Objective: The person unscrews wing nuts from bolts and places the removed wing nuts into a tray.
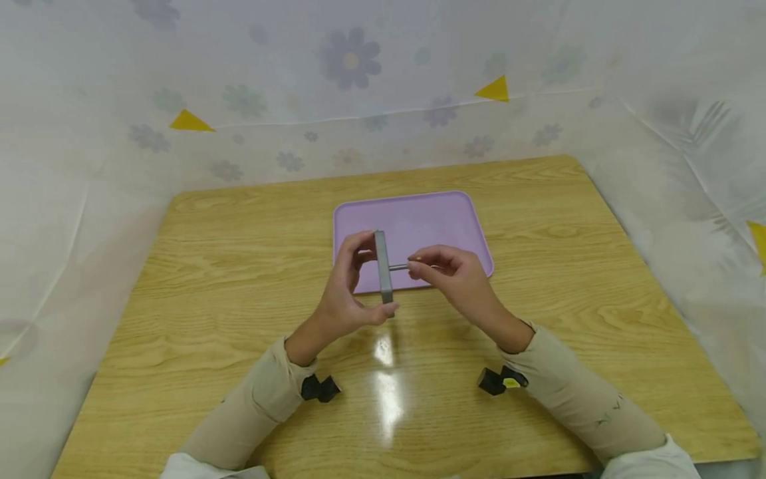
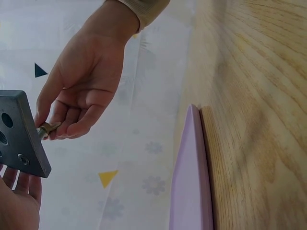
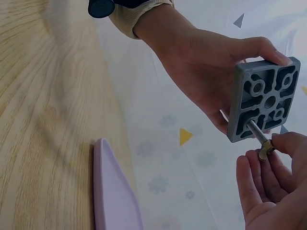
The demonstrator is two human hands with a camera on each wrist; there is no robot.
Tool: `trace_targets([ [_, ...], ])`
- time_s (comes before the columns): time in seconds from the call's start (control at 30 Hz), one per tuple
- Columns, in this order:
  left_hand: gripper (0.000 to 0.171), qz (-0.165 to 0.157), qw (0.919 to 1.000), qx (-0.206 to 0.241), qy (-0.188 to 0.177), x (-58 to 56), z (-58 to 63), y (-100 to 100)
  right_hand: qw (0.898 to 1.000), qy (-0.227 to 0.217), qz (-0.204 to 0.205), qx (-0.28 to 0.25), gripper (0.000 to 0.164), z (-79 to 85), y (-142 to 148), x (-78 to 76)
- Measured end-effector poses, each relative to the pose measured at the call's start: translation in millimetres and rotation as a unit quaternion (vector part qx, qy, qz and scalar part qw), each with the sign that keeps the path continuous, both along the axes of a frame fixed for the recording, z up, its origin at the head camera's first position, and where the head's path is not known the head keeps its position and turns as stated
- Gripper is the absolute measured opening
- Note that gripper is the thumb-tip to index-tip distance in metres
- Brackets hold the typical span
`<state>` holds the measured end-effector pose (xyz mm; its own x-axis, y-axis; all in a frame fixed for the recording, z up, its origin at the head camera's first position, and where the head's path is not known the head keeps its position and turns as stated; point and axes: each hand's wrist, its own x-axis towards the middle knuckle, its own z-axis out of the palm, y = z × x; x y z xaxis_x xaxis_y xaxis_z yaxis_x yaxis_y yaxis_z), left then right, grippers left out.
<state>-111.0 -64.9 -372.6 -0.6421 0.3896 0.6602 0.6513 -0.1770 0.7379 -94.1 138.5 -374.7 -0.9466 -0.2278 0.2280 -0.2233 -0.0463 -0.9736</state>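
My left hand [image 1: 344,296] holds a grey square plate [image 1: 383,267] on edge above the tray, fingers at its far edge and thumb at its near edge. In the right wrist view the plate's ribbed face shows a large middle hole and smaller holes near the corners. A wing screw [image 3: 257,132] with a threaded silver shank and brass-coloured head stands out from one corner hole. Thumb and fingers of my right hand [image 1: 461,276] pinch the screw's head. Most of the shank shows between the plate and the fingertips; its tip is hidden in the hole.
A shallow lilac tray [image 1: 419,219] lies on the wood-grain table [image 1: 239,266] beneath and behind the hands. Pale flowered sheeting [image 1: 389,80] hangs around the table's back and sides. Small black devices [image 1: 320,388] are worn at both wrists.
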Motion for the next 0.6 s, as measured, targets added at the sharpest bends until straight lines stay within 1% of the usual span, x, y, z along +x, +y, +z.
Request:
trace_targets([
  [0.17, 0.090, 0.002, 1.0000, -0.001, 0.001, 0.1, 0.1, 0.1, 1.000, 0.023, 0.000, 0.009, 0.019, 0.6, 0.6, -0.2],
  [0.33, 0.091, 0.006, 1.0000, 0.000, 0.006, -0.1, 0.4, -0.1, 0.999, 0.032, -0.001, 0.015, 0.023, 2.7, 1.3, 1.7],
  [0.43, 0.092, 0.006, 0.9999, 0.003, 0.008, -0.8, 0.4, -0.7, 0.998, 0.054, -0.024, 0.034, 0.021, 12.7, 1.2, 7.6],
  [0.53, 0.092, 0.007, 0.9999, 0.008, 0.009, -1.7, 0.5, -1.2, 0.993, 0.086, -0.057, 0.049, 0.014, 21.5, 2.0, 13.6],
  [0.6, 0.092, 0.008, 0.9999, 0.012, 0.010, -2.2, 0.7, -1.4, 0.993, 0.091, -0.065, 0.050, 0.012, 23.0, 2.9, 15.9],
])
